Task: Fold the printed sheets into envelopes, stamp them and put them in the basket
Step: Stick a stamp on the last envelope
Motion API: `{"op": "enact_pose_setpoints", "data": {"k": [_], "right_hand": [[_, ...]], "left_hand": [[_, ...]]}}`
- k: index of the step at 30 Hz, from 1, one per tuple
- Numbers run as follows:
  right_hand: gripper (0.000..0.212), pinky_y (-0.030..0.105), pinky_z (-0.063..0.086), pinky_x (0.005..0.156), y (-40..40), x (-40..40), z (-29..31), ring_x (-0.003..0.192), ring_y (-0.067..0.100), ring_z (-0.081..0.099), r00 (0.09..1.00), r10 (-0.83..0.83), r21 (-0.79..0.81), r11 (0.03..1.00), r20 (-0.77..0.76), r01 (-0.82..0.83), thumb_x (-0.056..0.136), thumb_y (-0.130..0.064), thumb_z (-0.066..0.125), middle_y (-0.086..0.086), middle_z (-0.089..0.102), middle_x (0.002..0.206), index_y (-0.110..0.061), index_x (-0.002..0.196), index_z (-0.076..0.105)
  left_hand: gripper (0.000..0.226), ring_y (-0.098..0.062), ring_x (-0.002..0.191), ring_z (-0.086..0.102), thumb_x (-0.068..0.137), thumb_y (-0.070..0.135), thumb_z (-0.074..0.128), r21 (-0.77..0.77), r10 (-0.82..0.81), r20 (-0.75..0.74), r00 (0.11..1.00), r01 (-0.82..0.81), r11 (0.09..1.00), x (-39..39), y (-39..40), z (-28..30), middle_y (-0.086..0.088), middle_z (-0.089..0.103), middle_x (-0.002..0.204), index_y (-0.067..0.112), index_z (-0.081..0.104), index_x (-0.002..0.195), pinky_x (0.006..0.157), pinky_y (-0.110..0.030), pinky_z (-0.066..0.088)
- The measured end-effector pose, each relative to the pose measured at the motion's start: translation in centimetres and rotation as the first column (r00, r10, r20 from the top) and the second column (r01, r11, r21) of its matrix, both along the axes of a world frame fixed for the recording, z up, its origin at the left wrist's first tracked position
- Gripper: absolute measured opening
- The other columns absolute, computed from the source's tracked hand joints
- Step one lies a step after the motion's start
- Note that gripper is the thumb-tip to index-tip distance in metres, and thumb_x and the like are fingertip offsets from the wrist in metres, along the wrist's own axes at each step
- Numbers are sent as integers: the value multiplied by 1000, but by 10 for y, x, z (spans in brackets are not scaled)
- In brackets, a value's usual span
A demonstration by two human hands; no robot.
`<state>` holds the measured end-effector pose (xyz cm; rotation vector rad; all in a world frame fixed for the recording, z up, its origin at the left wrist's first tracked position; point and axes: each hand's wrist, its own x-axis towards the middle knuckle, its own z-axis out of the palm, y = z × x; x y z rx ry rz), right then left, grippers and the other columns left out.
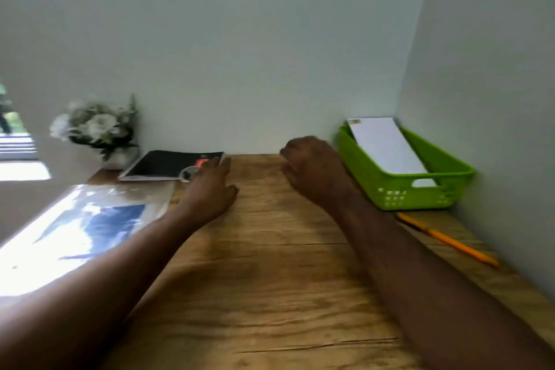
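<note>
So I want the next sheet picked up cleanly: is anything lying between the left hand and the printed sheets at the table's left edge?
Nothing visible does. The left hand hovers just right of the printed sheets, with only bare table between them.

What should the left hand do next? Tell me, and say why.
Probably bring the left hand back to the printed sheets at the table's left edge and pick one up. One envelope already lies in the green basket, and the right hand seems to hold nothing.
</note>
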<state>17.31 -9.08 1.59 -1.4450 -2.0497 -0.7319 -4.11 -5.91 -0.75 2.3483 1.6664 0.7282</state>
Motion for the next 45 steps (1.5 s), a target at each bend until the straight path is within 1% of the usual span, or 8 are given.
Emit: {"op": "enact_pose_setpoints", "data": {"k": [7,12,17,20,25,33,37,45], "right_hand": [[57,30,39,103,50,-132,-36,123,21,48,944,125,-393,886,-306,-245,81,-26,62,4,53,134,-21,137,49],[74,41,48,93,90,-173,-52,113,25,57,885,64,-426,859,-461,-284,74,-66,54,5,61,125,-21,132,47],[69,38,45,98,93,-174,-54,117,20,56,796,61,-309,902,-602,-302,77,-40,72,1,61,128,-23,139,46],[79,32,44,101,77,-157,-52,118,17,54,689,101,-221,905,-718,-363,71,-22,81,3,58,130,-22,141,44],[83,26,42,101,15,-100,-41,119,11,51,709,148,-164,922,-689,-351,70,-14,83,1,57,130,-23,142,41],[68,8,45,83,-111,30,-26,105,-1,56,658,74,-31,989,-749,-147,70,-13,83,-6,59,120,-33,127,51],[61,17,49,86,-175,100,-38,95,1,64,551,-35,-27,999,-834,23,71,-16,83,-14,64,104,-41,118,53],[60,14,50,76,-236,160,-54,94,3,66,467,-186,-150,982,-865,114,72,-20,82,-6,62,113,-33,125,55]], "left_hand": [[60,-34,132,42,84,22,58,-32,252,33,967,-251,968,-93,16,-20,-20,47,141,7,43,141,110,-40,34],[49,-32,128,47,86,17,52,-19,200,58,978,-199,980,-94,23,-14,-17,51,137,6,51,133,107,-38,36],[59,-29,136,39,87,12,50,0,190,81,978,-191,982,-92,22,-11,-15,43,147,8,38,145,112,-38,31],[66,-27,138,37,86,3,49,50,145,139,980,-153,987,-86,16,-9,-13,39,150,11,31,149,112,-36,30],[65,-20,137,39,88,0,49,198,-103,195,975,64,978,-58,-11,-4,-7,40,150,17,33,149,112,-36,36],[44,-17,129,46,93,23,57,137,-477,-27,879,476,869,59,-59,-6,1,48,144,23,53,137,106,-27,34],[44,-21,129,46,92,25,58,91,-640,-103,762,648,756,146,-85,-15,-4,53,139,22,55,135,108,-29,33],[33,-29,110,57,95,32,53,38,-682,-318,659,727,685,245,-100,-13,-12,63,115,17,64,123,88,-37,47]]}}
